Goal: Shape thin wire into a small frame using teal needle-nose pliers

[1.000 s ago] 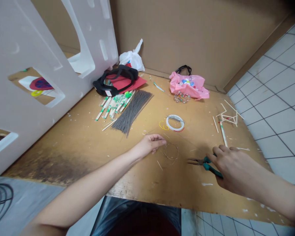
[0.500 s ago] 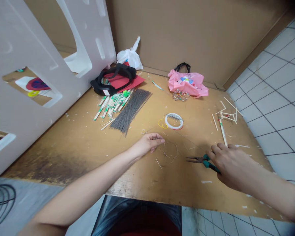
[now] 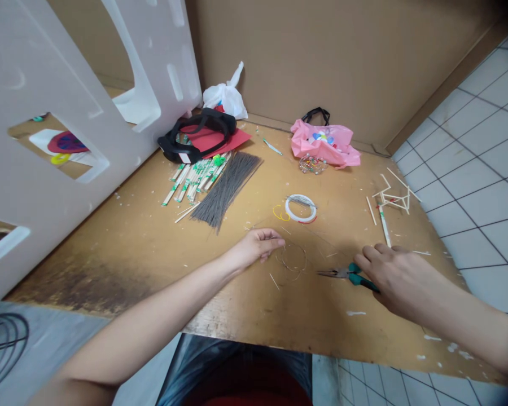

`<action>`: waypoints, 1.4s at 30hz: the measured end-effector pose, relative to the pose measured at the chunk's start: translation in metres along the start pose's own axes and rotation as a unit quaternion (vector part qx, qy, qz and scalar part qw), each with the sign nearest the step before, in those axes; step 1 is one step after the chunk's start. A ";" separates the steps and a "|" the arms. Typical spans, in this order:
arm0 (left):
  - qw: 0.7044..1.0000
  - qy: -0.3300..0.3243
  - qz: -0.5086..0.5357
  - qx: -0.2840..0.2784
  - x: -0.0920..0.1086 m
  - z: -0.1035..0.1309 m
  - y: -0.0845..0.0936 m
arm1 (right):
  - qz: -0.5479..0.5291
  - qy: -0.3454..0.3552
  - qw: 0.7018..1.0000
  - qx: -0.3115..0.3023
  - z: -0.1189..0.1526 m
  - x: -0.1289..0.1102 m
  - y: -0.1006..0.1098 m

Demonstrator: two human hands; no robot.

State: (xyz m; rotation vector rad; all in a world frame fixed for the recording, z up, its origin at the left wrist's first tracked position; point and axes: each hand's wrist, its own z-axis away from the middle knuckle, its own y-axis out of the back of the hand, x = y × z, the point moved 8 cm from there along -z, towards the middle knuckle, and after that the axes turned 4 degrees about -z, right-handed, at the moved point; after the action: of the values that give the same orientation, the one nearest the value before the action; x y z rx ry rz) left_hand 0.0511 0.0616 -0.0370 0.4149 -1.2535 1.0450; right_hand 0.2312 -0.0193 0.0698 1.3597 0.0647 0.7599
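Note:
My left hand [image 3: 267, 245] pinches a thin wire [image 3: 305, 260], which is bent into loops just right of the fingertips above the table. My right hand [image 3: 383, 276] is wrapped round the teal handles of long-nosed pliers [image 3: 352, 275]. The pliers' tips point left toward the wire loops and stand apart from them; the jaws look nearly closed. Behind the loops lies a white ring [image 3: 286, 208] with short grey wires across it, next to a yellow wire [image 3: 278, 212].
Grey wires [image 3: 226, 192], wrapped chopsticks [image 3: 182, 189] and a black strap [image 3: 173, 149] lie back left. A pink bag [image 3: 342, 141] and beaded wirework [image 3: 312, 164] sit at the back. A stick frame [image 3: 400, 200] lies right. A white plastic panel [image 3: 122, 152] rises left.
The pliers in my right hand have moved slightly left, nearer the wire loops, and their jaws look more closed. My left hand is almost unchanged.

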 end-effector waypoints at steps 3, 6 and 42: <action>0.999 0.010 0.030 -0.022 -0.002 0.000 -0.003 | 0.009 0.025 0.997 0.076 -0.005 -0.001 0.019; 0.997 0.021 0.059 -0.041 -0.003 0.001 -0.006 | 0.036 0.051 0.989 0.133 -0.010 -0.004 0.035; 0.982 0.078 0.120 -0.120 -0.011 0.004 -0.015 | 0.084 0.105 0.967 0.215 -0.021 -0.017 0.054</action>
State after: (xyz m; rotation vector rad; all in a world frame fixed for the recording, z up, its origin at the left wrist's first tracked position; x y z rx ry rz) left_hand 0.0614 0.0464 -0.0416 -0.0048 -1.2900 1.0887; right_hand 0.1842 -0.0102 0.1060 1.7050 0.2998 1.0764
